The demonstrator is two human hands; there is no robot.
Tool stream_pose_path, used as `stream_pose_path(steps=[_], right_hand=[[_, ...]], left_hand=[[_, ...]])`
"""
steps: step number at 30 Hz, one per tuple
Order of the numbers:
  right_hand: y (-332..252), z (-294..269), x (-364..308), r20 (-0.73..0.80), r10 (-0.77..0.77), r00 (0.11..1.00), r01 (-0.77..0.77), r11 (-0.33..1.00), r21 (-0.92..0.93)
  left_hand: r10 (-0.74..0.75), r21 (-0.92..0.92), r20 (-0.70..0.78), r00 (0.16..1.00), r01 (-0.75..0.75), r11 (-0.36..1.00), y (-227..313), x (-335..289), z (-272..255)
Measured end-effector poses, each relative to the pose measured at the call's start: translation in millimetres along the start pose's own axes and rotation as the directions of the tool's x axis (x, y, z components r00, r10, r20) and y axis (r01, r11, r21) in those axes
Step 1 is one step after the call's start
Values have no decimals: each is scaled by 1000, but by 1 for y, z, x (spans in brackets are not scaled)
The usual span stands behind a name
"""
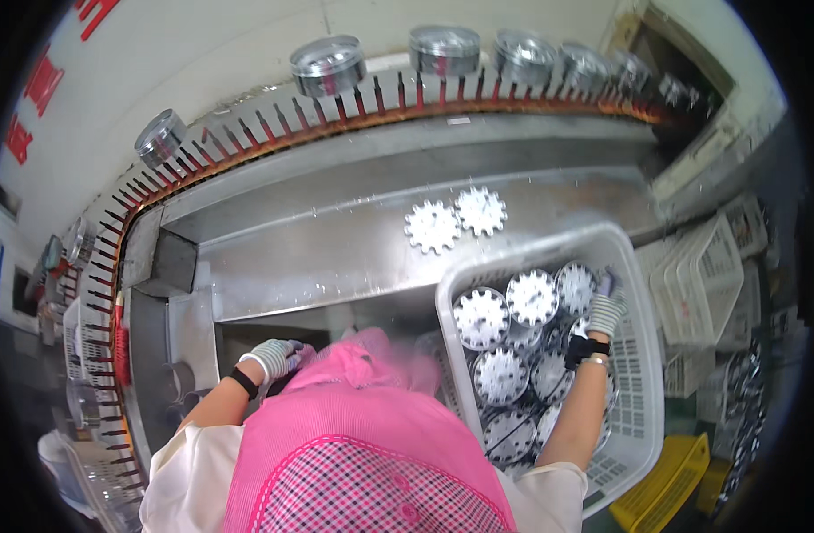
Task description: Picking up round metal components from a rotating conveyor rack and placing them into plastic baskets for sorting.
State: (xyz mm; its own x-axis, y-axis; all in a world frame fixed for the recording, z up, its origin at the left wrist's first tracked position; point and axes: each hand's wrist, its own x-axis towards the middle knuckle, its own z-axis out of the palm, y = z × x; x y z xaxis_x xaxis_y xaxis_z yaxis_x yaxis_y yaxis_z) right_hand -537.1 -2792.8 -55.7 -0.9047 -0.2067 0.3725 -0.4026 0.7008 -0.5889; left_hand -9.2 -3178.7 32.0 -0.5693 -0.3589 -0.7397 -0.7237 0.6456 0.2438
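Note:
My right hand (pixel 607 306), in a striped glove with a dark wristband, reaches into a white plastic basket (pixel 639 391). Its fingers look stretched out along the basket's far right side, beside a silver toothed metal disc (pixel 575 286); their undersides are hidden. Several more such discs fill the basket in layers, among them one at the near left (pixel 501 376). My left hand (pixel 281 357), also gloved, is at the left of my pink apron (pixel 362 426), over a dark recess in the metal bench. Its fingertips are partly hidden, so their grip cannot be told.
Two toothed discs (pixel 456 220) lie on the metal bench (pixel 336 249) beyond the basket. A curved conveyor rail with upright red and black pins (pixel 362 107) runs behind, carrying several shiny round metal parts (pixel 444 50). Stacked white baskets (pixel 695 280) and a yellow crate (pixel 664 484) stand right.

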Motion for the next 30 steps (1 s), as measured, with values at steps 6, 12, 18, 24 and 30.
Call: stream_pose_path(steps=[6, 12, 18, 24, 30], right_hand=[[-217, 138, 70, 161, -374, 913, 340, 918, 206], [-355, 300, 127, 475, -87, 876, -236, 781, 578], [-319, 432, 238, 115, -281, 953, 297, 943, -149], [-464, 417, 174, -455, -204, 867, 291, 948, 128], [-363, 223, 385, -148, -215, 965, 254, 903, 346]], left_hand=[[-15, -165, -216, 976, -21, 986, -80, 6, 6], [-410, -367, -129, 903, 341, 865, -147, -41, 29], [-492, -405, -59, 869, 430, 807, -217, -46, 44], [-560, -483, 36, 828, 505, 715, -190, -47, 28], [-297, -373, -136, 945, 229, 899, -229, 12, -4]])
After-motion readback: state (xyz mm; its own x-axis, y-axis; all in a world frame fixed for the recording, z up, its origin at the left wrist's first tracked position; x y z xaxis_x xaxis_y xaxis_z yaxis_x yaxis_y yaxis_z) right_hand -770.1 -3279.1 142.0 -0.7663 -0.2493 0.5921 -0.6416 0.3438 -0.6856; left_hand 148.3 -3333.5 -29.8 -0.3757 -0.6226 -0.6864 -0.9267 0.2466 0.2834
